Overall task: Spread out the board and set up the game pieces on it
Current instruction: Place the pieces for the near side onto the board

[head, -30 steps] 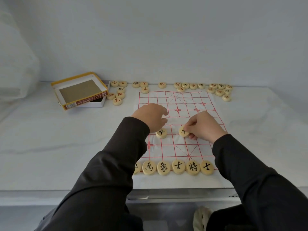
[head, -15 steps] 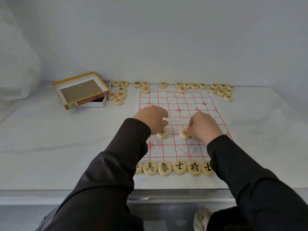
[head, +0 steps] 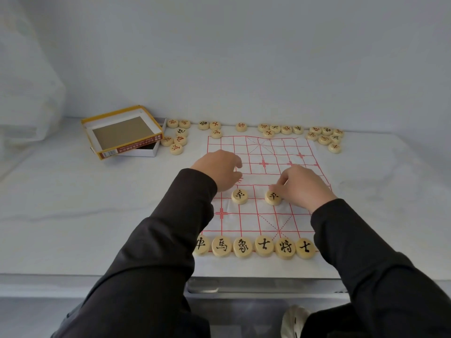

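Observation:
The white paper board (head: 268, 152) with a red grid lies flat on the table. Several black-character pieces (head: 263, 246) line its near edge. Two black pawns stand on the grid: the left pawn (head: 240, 196) and the right pawn (head: 272, 198). My left hand (head: 219, 169) hovers just behind the left pawn with its fingers loosely curled and nothing visible in it. My right hand (head: 302, 186) pinches the far right edge of the right pawn with its fingertips. My sleeves hide the board's near corners.
Loose red and black pieces lie along the far edge of the board, with groups at the back left (head: 177, 139), back middle (head: 280, 129) and back right (head: 325, 137). An open yellow-rimmed box (head: 122, 131) rests at the back left. The table's front edge (head: 97, 276) is near.
My right hand slid back to the right off the right pawn, so its face now shows. My left hand drew slightly away from the left pawn.

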Demonstrator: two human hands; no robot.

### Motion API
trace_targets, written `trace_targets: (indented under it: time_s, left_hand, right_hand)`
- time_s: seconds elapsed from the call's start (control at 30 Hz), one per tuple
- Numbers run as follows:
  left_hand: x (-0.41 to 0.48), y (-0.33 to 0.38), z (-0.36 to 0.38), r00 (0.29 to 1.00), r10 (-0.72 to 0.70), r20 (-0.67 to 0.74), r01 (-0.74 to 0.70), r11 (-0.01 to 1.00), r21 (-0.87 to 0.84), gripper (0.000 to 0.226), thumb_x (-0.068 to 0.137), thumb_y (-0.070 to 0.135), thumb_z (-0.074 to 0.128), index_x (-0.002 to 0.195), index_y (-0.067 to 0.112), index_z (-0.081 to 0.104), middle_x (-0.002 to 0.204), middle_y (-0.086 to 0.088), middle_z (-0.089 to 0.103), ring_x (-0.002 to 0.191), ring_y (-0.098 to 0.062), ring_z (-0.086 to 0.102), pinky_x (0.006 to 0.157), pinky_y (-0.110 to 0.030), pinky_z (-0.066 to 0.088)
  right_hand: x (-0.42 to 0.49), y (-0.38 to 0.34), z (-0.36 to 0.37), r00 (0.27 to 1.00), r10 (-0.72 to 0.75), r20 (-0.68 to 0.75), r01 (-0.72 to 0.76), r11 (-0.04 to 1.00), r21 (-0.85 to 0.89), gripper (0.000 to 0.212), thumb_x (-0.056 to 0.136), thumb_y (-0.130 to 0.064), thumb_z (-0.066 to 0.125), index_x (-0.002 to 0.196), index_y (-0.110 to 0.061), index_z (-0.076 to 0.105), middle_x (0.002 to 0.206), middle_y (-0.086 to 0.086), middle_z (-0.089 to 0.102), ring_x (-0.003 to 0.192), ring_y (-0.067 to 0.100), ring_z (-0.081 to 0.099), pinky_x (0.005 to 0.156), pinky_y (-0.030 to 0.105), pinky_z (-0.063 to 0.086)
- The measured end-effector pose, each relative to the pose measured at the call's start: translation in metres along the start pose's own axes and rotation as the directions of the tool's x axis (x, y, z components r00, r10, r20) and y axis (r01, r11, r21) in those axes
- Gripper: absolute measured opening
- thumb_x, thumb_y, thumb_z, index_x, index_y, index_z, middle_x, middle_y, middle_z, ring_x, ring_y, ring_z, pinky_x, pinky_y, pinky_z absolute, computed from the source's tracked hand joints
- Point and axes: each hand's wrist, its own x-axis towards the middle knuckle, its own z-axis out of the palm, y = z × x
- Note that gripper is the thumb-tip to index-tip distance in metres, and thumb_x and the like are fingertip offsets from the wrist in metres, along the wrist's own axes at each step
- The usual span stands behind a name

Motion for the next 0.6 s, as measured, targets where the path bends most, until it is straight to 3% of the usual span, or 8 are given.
trace_targets:
  time_s: [0.3, 0.6]
  left_hand:
    - [-0.001, -0.016, -0.009, 0.998, -0.056, -0.005, 0.056, 0.998, 0.015, 0.039, 0.096, 0.031, 0.045, 0.133, 0.019, 0.049, 0.132, -0.002, 0.053, 0.118, -0.02, 0.05, 0.101, -0.031, 0.038]
    - [-0.001, -0.064, -0.025, 0.97, -0.226, -0.088, 0.212, 0.966, -0.145, 0.035, 0.097, 0.027, 0.042, 0.13, 0.017, 0.051, 0.131, -0.004, 0.053, 0.119, -0.021, 0.05, 0.099, -0.031, 0.04]
  right_hand:
    - [0.001, -0.027, 0.009, 0.989, -0.121, -0.082, 0.108, 0.984, -0.143, 0.023, 0.093, -0.03, 0.051, 0.106, -0.016, 0.063, 0.109, 0.004, 0.065, 0.094, 0.02, 0.061, 0.07, 0.025, 0.042]
    - [0.034, -0.088, -0.003, 0.947, -0.315, -0.067, 0.292, 0.928, -0.231, 0.017, 0.092, -0.026, 0.049, 0.093, -0.014, 0.061, 0.083, 0.002, 0.061, 0.076, 0.019, 0.057, 0.063, 0.028, 0.044]
